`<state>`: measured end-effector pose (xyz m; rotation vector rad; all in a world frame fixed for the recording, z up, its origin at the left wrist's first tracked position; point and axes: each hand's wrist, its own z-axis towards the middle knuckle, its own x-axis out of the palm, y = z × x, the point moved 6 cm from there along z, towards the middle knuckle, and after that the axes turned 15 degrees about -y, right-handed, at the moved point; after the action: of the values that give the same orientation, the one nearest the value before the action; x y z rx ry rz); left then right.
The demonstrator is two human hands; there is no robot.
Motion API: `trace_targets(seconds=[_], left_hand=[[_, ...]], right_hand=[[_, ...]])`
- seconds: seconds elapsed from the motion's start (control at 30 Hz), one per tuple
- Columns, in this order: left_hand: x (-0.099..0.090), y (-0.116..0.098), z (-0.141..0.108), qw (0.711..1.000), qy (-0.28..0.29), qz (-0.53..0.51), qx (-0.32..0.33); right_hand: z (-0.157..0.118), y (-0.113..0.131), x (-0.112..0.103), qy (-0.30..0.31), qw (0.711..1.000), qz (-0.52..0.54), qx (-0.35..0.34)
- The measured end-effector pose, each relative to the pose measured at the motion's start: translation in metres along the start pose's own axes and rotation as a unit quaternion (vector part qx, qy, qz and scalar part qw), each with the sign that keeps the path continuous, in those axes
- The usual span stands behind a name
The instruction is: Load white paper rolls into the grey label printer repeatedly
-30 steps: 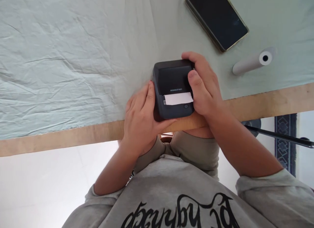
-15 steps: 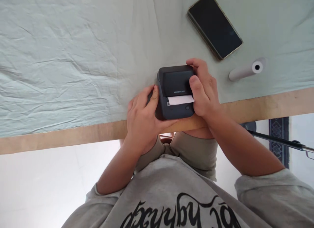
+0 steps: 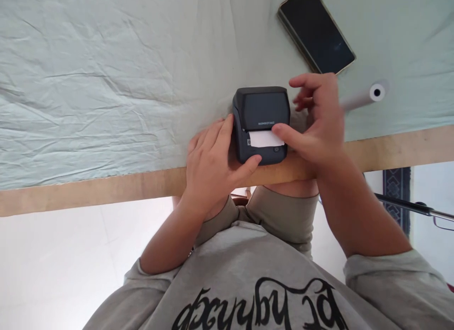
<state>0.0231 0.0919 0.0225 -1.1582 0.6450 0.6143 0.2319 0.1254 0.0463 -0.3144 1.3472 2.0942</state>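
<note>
A small black label printer [image 3: 263,108] sits near the table's front edge, its lid down. From its slot sticks a white paper strip [image 3: 264,139]. My left hand [image 3: 216,152] steadies the printer, fingers along its left side and thumb on the front corner. Over the printer's right side, my right hand [image 3: 315,119] is spread, with the thumb tip at the strip's upper right and the other fingers raised clear of the casing. Whether that thumb touches the paper I cannot tell.
Beyond my right hand a white paper roll [image 3: 362,97] lies on the table, partly hidden by the hand. A dark smartphone [image 3: 317,31] lies farther back. A pale green cloth [image 3: 106,84] covers the table up to its bare wooden edge [image 3: 106,188].
My right hand has let go of the printer's right side and opened out to the right. In the view, the printer sits slightly farther up and right.
</note>
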Motion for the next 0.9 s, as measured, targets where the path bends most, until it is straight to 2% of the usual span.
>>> trace_targets(seconds=[0.13, 0.23, 0.37, 0.47, 0.5, 0.57, 0.63, 0.7, 0.77, 0.83, 0.87, 0.9], left_hand=[[0.000, 0.000, 0.001, 1.000, -0.001, -0.004, -0.003], [0.000, 0.000, 0.001, 1.000, 0.003, -0.005, -0.008], [0.000, -0.001, 0.001, 1.000, 0.001, -0.009, 0.004], [-0.001, -0.001, 0.000, 1.000, -0.014, -0.009, 0.011], [-0.001, -0.001, 0.000, 1.000, -0.019, -0.010, 0.013], [0.000, -0.001, 0.000, 1.000, -0.023, -0.016, 0.015], [0.001, 0.000, -0.001, 0.999, -0.024, -0.020, 0.017], [0.002, 0.001, -0.001, 0.999, -0.025, -0.020, 0.019], [0.002, 0.002, -0.001, 0.999, -0.027, -0.019, 0.019], [0.000, 0.002, -0.001, 0.999, -0.027, -0.025, 0.020], [-0.001, 0.002, -0.001, 0.999, -0.025, -0.034, 0.020], [-0.002, 0.002, -0.002, 0.998, -0.023, -0.047, 0.020]], right_hand=[[0.014, 0.025, -0.006, -0.057, 0.997, -0.038, 0.037], [0.023, 0.043, -0.002, -0.047, 0.996, -0.063, 0.048], [0.030, 0.041, 0.005, -0.049, 0.997, -0.058, 0.027], [0.033, 0.036, 0.007, -0.054, 0.996, -0.073, -0.026], [0.034, 0.036, 0.009, -0.027, 0.994, -0.095, -0.051], [0.038, 0.038, 0.018, 0.071, 0.979, -0.172, -0.083], [0.041, 0.036, 0.028, 0.183, 0.941, -0.276, -0.074], [0.047, 0.036, 0.035, 0.264, 0.890, -0.368, -0.052], [0.053, 0.038, 0.041, 0.313, 0.849, -0.425, -0.040], [0.057, 0.043, 0.043, 0.341, 0.825, -0.449, -0.040], [0.057, 0.045, 0.040, 0.347, 0.823, -0.448, -0.041], [0.058, 0.048, 0.034, 0.335, 0.839, -0.428, -0.038]])
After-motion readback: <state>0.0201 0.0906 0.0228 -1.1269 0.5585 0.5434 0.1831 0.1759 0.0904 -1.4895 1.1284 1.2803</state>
